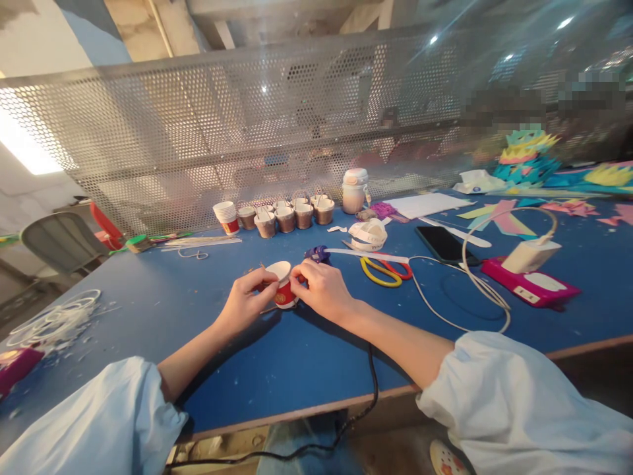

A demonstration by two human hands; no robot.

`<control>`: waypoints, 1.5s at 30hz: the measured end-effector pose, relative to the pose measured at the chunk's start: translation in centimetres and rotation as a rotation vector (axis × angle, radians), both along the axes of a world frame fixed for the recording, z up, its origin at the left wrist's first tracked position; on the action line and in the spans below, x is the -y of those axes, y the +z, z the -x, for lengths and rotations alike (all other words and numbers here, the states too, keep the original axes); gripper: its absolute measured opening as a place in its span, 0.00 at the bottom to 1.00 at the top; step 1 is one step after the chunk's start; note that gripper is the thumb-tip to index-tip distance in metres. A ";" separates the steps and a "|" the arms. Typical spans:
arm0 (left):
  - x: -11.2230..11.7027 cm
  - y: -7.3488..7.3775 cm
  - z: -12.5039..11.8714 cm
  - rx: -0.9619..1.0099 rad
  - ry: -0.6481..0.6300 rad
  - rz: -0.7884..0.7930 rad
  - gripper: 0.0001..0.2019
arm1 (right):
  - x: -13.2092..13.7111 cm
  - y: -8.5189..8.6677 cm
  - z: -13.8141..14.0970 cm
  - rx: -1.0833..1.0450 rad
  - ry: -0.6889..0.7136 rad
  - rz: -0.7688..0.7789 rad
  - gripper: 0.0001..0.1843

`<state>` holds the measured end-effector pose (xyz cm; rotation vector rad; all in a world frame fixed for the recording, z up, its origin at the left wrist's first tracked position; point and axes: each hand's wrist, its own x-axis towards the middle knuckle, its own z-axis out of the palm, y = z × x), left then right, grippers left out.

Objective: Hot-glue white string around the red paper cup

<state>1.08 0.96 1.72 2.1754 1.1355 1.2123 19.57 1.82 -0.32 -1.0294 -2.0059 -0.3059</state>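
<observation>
A small red-and-white paper cup stands upright on the blue table between my hands. My left hand is closed on the cup's left side, thumb near the rim. Against the right side, my right hand has its fingers pinched together at the cup wall; anything small between them is hidden. A thin brown strand shows by the cup's base. Just behind my right hand lies a dark blue glue gun with a long white glue stick in it.
Scissors, a tape roll, a phone and a pink power strip with a looped cable lie right. Several brown-wrapped cups, stacked paper cups and a bottle stand behind. White cord lies left.
</observation>
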 end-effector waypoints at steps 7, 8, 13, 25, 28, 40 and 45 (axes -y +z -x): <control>-0.1 0.2 -0.1 0.008 -0.004 0.072 0.08 | 0.0 0.1 -0.1 0.000 0.001 0.038 0.04; -0.1 0.2 -0.1 0.010 0.004 0.079 0.09 | 0.0 0.1 -0.1 -0.009 0.006 0.046 0.04; -0.3 0.0 0.1 0.032 0.038 0.092 0.10 | -0.1 0.1 -0.2 -0.129 0.040 0.103 0.04; 0.3 0.5 -0.4 0.148 -0.005 0.123 0.11 | 0.7 0.3 0.1 -0.149 0.145 0.094 0.04; 0.6 0.5 -0.6 0.147 -0.003 0.159 0.11 | 0.6 0.2 0.1 -0.146 0.148 0.080 0.05; 0.6 -0.2 -0.9 0.147 0.013 0.147 0.09 | 0.4 0.2 0.1 -0.093 0.104 0.020 0.06; 0.5 -0.3 -1.0 0.125 0.050 0.108 0.08 | 0.3 0.1 0.0 -0.085 0.090 0.024 0.06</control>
